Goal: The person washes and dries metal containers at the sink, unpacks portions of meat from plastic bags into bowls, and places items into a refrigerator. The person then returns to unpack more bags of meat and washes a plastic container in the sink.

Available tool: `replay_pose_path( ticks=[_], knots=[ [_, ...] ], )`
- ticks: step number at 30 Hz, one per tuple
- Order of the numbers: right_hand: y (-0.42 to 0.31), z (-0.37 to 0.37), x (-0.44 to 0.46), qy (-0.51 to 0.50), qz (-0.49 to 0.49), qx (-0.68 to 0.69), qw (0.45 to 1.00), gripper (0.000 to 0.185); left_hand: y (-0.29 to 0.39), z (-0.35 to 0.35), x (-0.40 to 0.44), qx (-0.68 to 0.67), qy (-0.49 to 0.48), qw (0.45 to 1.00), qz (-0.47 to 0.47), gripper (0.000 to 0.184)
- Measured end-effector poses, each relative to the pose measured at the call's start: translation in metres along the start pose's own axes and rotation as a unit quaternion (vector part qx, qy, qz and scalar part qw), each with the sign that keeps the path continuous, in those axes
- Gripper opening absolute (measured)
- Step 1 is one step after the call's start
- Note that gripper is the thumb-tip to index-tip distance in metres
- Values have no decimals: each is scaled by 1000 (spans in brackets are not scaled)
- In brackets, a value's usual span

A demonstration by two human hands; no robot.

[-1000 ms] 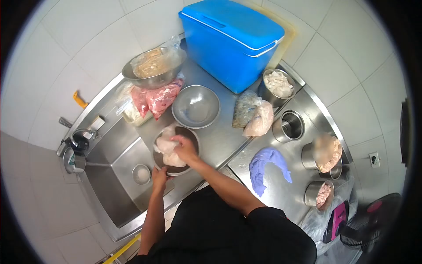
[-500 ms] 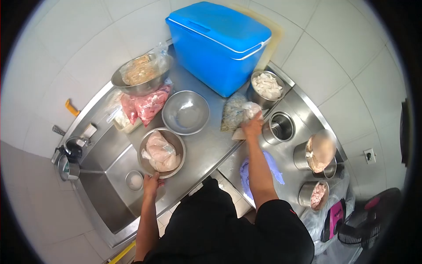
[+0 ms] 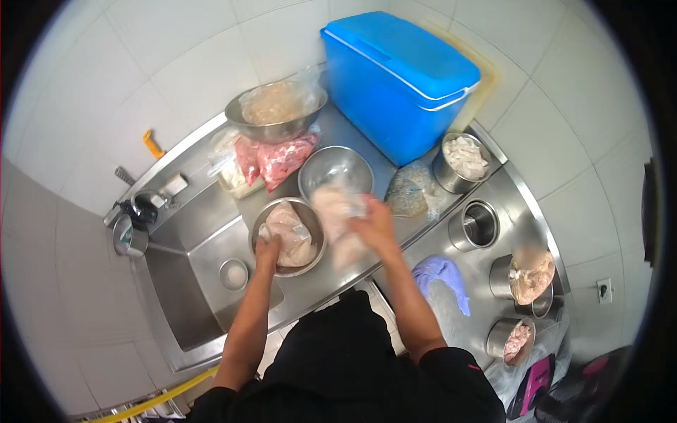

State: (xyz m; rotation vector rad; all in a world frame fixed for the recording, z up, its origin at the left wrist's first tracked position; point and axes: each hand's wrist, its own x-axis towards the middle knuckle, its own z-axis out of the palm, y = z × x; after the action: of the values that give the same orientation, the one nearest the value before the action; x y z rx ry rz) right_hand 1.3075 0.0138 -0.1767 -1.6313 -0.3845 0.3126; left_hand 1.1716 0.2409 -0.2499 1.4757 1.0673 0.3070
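A steel bowl (image 3: 319, 264) at the sink's right edge has a clear bag of pale raw meat (image 3: 289, 229) in it. My left hand (image 3: 266, 254) reaches over the bowl's near left side, its fingers closed on that bag. My right hand (image 3: 372, 224) grips a second plastic bag of pale meat (image 3: 337, 222), smeared by motion, just right of the bowl. This bag partly covers an empty steel bowl (image 3: 345, 158) behind it.
A blue cooler (image 3: 398, 88) stands at the back. Bags of pink meat (image 3: 282, 158) lie under a loaded steel bowl (image 3: 271, 130). The sink (image 3: 180, 289) is left; a purple cloth (image 3: 441, 275) and steel pots (image 3: 474, 225) are right, with a greenish bag (image 3: 409, 190) near the cooler.
My right hand has moved left from beside the greenish bag, carrying the bag of pale meat towards the bowl. My left hand has shifted from the bowl's rim to the bag inside. The view has shifted.
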Motion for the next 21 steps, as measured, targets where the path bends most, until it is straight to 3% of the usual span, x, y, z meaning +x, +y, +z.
replay_pose_path(
  ticks=[2, 3, 4, 5, 6, 7, 8, 9, 11, 13, 14, 15, 16, 17, 19, 20, 21],
  knots=[
    [10, 53, 4, -1, -59, -4, 998, 53, -30, -3, 16, -42, -12, 998, 38, 62],
    [19, 76, 3, 8, -133, -141, 981, 54, -40, -2, 22, -87, -15, 994, 68, 61],
    [24, 96, -3, -14, -158, -107, 981, 55, -31, 4, 13, -90, 65, 993, 45, 58],
    [28, 108, -5, -89, -195, -131, 968, 54, -37, 0, 19, -87, 55, 994, 47, 58],
    [25, 117, -12, -170, -65, -209, 961, 52, -48, -12, 34, -111, 12, 991, 76, 58],
    [32, 118, -17, -205, -154, -229, 939, 46, -45, -17, 39, -136, -28, 985, 106, 58],
    [40, 116, -17, -213, -176, -231, 933, 42, -46, -17, 40, -234, -67, 962, 120, 58],
    [39, 110, -19, -226, -200, -232, 925, 39, -35, -20, 30, -236, -62, 962, 120, 58],
    [43, 85, -10, -170, -151, -207, 951, 37, -18, -27, 10, -49, 2, 999, 22, 58],
    [59, 47, 8, -7, -110, -221, 969, 35, -25, -33, 2, -119, 33, 991, 55, 55],
    [68, 19, 19, 94, -82, -271, 954, 36, -28, -41, -4, -31, 100, 983, 153, 51],
    [73, -11, 33, 218, -84, -383, 894, 39, -30, -46, -10, 59, 162, 954, 247, 47],
    [82, -50, 47, 262, -91, -414, 867, 47, -29, -51, -16, 68, 183, 957, 214, 45],
    [88, -84, 58, 285, -53, -468, 835, 65, -39, -54, -14, 68, 185, 957, 211, 45],
    [89, -116, 70, 234, 79, -534, 808, 77, -62, -60, -10, 59, 159, 977, 129, 43],
    [100, -129, 77, 231, 76, -533, 810, 77, -60, -57, -14, 59, 164, 976, 129, 43],
    [118, -139, 86, 215, 89, -493, 838, 80, -56, -50, -18, 11, 145, 987, 66, 42]
  ],
)
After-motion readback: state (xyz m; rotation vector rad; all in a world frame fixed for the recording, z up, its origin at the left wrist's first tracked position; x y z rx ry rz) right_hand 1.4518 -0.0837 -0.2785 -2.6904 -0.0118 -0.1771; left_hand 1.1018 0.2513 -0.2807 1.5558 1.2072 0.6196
